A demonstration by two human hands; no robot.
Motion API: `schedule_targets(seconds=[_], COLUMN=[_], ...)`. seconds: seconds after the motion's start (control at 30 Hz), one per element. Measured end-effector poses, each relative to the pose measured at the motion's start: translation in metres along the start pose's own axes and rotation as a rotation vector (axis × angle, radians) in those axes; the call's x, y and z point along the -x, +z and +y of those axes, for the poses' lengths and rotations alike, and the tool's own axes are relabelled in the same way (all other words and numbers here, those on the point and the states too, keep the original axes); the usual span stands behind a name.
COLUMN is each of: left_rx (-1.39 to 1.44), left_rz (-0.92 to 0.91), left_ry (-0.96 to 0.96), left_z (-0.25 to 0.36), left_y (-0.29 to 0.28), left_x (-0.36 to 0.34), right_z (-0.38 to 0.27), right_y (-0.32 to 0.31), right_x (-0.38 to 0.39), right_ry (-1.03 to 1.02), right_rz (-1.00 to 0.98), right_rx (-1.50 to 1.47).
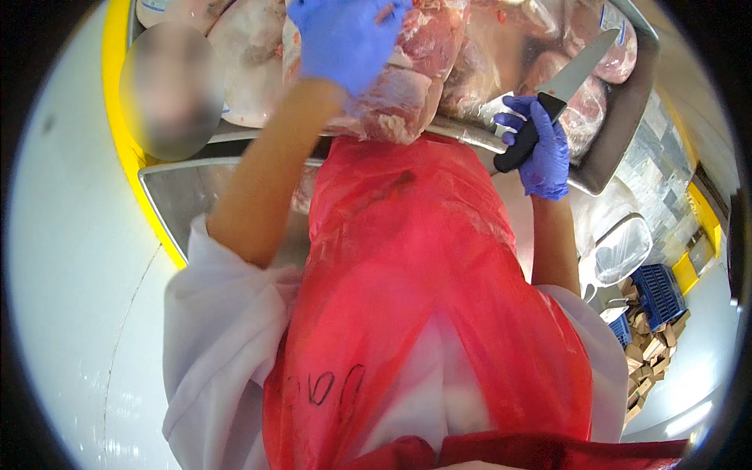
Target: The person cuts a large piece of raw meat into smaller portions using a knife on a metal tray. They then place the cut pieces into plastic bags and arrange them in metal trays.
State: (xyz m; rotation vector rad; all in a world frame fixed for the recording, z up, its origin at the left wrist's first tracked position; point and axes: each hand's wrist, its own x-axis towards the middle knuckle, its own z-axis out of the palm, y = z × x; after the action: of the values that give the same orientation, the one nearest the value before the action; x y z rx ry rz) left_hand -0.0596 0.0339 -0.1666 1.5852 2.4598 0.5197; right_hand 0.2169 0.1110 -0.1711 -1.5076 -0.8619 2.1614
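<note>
My right hand [546,157], in a blue glove, is wrapped round the black handle of a knife [580,68]. The broad, slightly curved blade points up and to the right, over packed meat. At the top edge, my left hand [337,43], also gloved in blue, presses onto a large piece of raw meat [403,102], its fingers bent and partly cut off by the frame. That pink, fatty piece lies at the near rim of the metal bin, against my red apron [415,235]. The knife and the piece of meat are apart.
Around it, several pieces of meat in clear plastic bags [249,59] fill the metal bin [623,133]. A second metal bin [176,192] stands below at left, beside a yellow edge [115,78]. At right are a blue crate [656,294] and a heap of brown blocks [650,352].
</note>
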Motion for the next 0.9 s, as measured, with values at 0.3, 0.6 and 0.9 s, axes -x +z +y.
schedule_targets(seconds=[0.3, 0.6, 0.9], left_rx=[-0.340, -0.329, 0.317], left_rz=[0.006, -0.127, -0.343], left_ry=[0.104, -0.105, -0.113], left_z=[-0.017, -0.009, -0.079], left_y=[0.033, 0.051, 0.052], left_x=[-0.021, -0.033, -0.041], right_z=[0.022, 0.030, 0.031], right_y=[0.009, 0.008, 0.001], right_x=[0.008, 0.007, 0.011], right_ry=[-0.008, -0.017, -0.017], right_rz=[0.022, -0.022, -0.007], right_rx=[-0.019, -0.079, -0.110])
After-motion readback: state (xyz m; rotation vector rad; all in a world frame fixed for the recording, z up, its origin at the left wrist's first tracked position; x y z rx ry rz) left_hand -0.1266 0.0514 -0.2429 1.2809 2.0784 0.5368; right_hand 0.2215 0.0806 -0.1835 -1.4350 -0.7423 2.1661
